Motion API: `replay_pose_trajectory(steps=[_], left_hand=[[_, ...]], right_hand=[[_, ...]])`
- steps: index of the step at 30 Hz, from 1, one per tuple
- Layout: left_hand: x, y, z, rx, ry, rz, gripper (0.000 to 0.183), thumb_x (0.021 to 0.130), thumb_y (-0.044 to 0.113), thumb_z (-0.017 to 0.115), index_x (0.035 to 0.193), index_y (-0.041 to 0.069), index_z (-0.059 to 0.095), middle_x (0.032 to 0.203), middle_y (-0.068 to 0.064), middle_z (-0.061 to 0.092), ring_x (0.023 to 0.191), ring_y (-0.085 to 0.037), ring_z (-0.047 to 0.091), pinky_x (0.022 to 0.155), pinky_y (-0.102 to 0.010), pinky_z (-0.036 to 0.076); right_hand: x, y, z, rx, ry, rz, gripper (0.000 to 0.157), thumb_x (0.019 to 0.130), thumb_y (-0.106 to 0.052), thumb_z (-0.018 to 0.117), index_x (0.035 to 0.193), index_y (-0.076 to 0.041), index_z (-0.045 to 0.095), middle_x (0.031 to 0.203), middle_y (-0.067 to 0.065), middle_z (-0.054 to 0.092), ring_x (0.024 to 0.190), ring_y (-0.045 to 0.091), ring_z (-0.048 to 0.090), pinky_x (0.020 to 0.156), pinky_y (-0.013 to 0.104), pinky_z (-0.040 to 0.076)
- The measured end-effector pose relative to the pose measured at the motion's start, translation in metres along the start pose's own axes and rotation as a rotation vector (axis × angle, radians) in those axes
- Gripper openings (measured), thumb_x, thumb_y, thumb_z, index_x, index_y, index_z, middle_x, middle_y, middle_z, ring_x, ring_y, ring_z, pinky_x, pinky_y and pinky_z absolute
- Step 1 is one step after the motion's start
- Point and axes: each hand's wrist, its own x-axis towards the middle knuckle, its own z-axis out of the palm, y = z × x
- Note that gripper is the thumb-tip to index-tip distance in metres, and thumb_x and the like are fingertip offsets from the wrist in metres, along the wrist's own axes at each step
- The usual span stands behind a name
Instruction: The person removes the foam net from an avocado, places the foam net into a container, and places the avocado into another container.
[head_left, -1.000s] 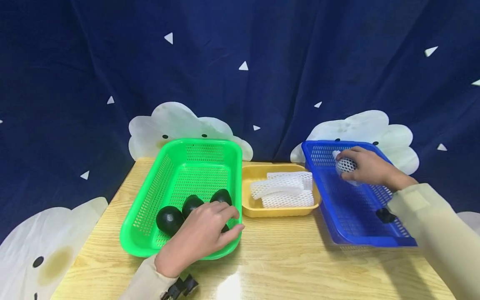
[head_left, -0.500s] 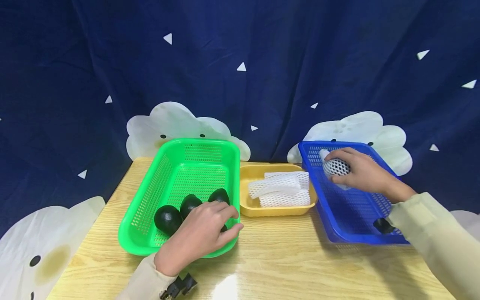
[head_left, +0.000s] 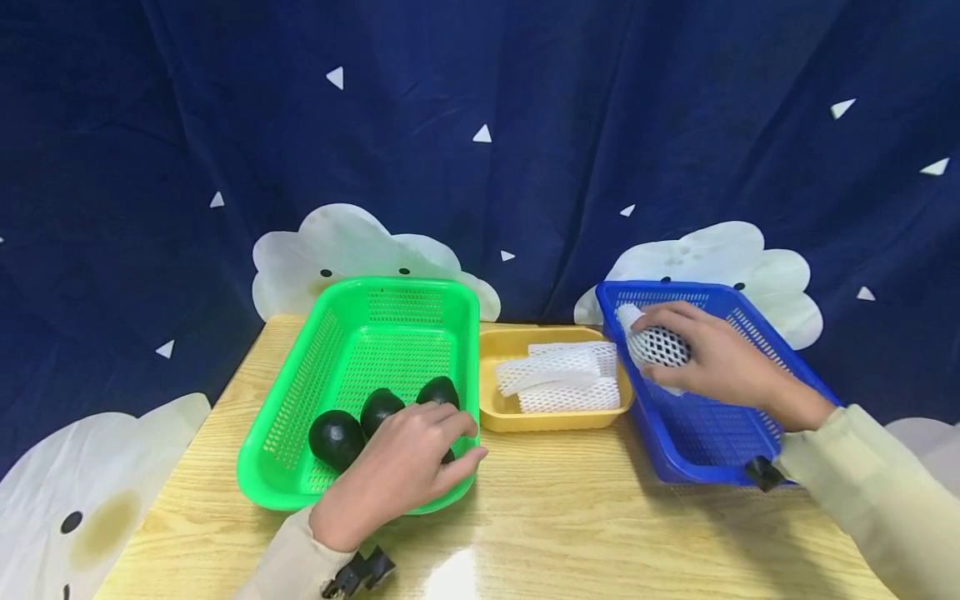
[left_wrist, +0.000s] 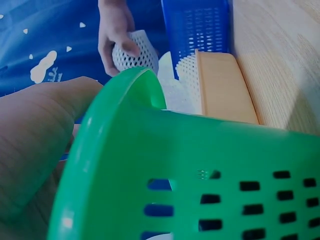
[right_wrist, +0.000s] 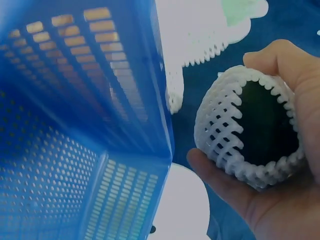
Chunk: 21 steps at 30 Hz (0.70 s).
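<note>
Inside a white foam net, a dark avocado is gripped by my right hand, over the left side of the blue basket. The right wrist view shows thumb and fingers on opposite sides of the net, its open end showing dark skin. My left hand lies over the front right corner of the green basket, loosely bent, thumb by the rim. Beside it are dark avocados; another dark patch shows between thumb and forefinger. Its fingertips are partly hidden.
Between the two baskets stands a yellow tray with several white foam nets in it. All stand on a wooden table. Behind hangs a dark blue curtain with white cloud shapes.
My right hand has moved left within the blue basket, carrying the netted avocado toward its left rim. The left hand stays in place. The head view has shifted slightly.
</note>
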Motion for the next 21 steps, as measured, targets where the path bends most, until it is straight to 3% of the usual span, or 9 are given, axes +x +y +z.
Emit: replay_pose_trajectory(steps=[8, 15, 21], left_hand=[[0.001, 0.001, -0.001, 0.013, 0.000, 0.008, 0.013, 0.088, 0.031, 0.077, 0.087, 0.020, 0.072, 0.078, 0.009, 0.069, 0.065, -0.005, 0.059, 0.059, -0.022, 0.050], [0.000, 0.003, 0.001, 0.005, 0.004, 0.022, 0.014, 0.087, 0.030, 0.078, 0.088, 0.017, 0.073, 0.081, 0.007, 0.072, 0.069, -0.007, 0.063, 0.064, -0.025, 0.054], [0.000, 0.007, 0.003, 0.022, 0.011, 0.054, 0.015, 0.087, 0.031, 0.079, 0.088, 0.017, 0.073, 0.082, 0.007, 0.072, 0.069, -0.009, 0.062, 0.066, -0.027, 0.055]], right_hand=[[-0.021, -0.019, 0.011, 0.041, 0.090, -0.116, 0.055, 0.074, -0.022, 0.090, 0.123, -0.033, 0.068, 0.141, -0.001, 0.063, 0.107, 0.015, 0.063, 0.078, 0.024, 0.054], [-0.039, -0.040, 0.020, 0.093, 0.138, -0.260, 0.060, 0.072, -0.019, 0.092, 0.124, -0.036, 0.066, 0.146, -0.005, 0.060, 0.126, 0.013, 0.059, 0.097, 0.004, 0.039], [-0.053, -0.057, 0.030, 0.140, 0.111, -0.329, 0.062, 0.073, -0.019, 0.090, 0.126, -0.036, 0.064, 0.147, -0.006, 0.058, 0.129, 0.008, 0.056, 0.092, 0.007, 0.044]])
